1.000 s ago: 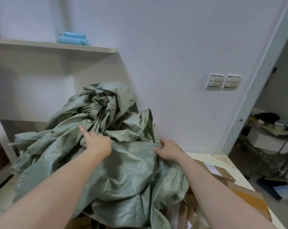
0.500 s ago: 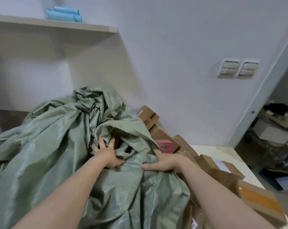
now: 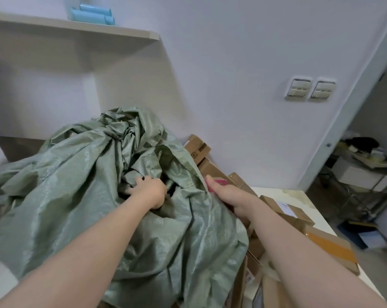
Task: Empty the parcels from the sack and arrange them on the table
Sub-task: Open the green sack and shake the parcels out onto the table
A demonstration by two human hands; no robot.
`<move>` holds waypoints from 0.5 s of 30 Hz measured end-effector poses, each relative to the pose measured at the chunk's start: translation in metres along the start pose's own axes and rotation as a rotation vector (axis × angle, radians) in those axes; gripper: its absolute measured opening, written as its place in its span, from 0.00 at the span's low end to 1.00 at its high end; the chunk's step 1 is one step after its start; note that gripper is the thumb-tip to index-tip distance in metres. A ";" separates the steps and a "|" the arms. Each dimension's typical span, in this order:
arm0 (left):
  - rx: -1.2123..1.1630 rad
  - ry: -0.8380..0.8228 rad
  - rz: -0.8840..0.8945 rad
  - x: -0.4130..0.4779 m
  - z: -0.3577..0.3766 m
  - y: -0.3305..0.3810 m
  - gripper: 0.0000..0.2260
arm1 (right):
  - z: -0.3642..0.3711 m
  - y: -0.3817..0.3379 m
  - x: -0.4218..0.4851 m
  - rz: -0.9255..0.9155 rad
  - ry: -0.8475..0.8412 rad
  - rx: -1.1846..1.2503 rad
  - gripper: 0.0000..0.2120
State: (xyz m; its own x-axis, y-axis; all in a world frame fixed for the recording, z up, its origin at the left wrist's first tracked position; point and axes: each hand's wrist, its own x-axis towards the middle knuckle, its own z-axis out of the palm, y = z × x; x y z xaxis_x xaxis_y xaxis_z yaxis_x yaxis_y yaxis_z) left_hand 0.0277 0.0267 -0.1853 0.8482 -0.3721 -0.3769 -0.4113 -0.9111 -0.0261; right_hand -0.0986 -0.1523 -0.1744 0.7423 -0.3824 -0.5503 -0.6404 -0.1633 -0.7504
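The left hand point(image 3: 148, 192), splayed half a second ago, has drawn its fingers together and now clamps a bunch of sack point(image 3: 77, 207) cloth, fingers curled into the folds. The right hand point(image 3: 230, 197) has slid to the sack's right edge. Its thumb lies along that edge but its fingers are hidden below, so I cannot tell whether it grips the cloth or only props it. More cardboard is bared than before.

Between the two hands the folds open into a dark gap, and nothing inside it can be made out. Just beyond the right thumb sits a pink box point(image 3: 221, 181), touching it or nearly so. Further out, a top box point(image 3: 197, 148) tilts against the wall point(image 3: 232, 63). To the right of that hand and under its forearm, more boxes point(image 3: 286, 210) lie jumbled on the counter point(image 3: 299, 194). A taped box point(image 3: 330, 247) lies close to the counter's outer edge.

The sack drapes over the pile, so a hard pull by the left hand could drag hidden parcels along or bring the tilted top box down. The right forearm crosses the jumble, and a careless sweep may push the taped box off the edge. The cloth looks slick, so a bunched grip could slip and let the sack fall back over the boxes.
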 end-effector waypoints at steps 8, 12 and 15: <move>0.056 0.110 -0.170 -0.032 0.016 -0.015 0.23 | 0.040 0.015 -0.021 0.018 -0.204 -0.465 0.28; 0.072 0.126 -0.177 -0.047 0.019 -0.028 0.22 | 0.064 0.016 -0.006 -0.010 -0.017 -0.533 0.22; 0.021 0.102 -0.217 -0.053 0.021 -0.036 0.18 | 0.070 0.026 0.009 0.087 0.165 -0.486 0.26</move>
State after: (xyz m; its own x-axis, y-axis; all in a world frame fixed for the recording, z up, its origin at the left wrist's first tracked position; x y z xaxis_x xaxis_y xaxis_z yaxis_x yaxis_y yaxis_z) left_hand -0.0092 0.0828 -0.1839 0.9465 -0.1847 -0.2645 -0.2213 -0.9683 -0.1159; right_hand -0.0945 -0.0959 -0.2244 0.6662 -0.5451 -0.5090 -0.7452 -0.5128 -0.4262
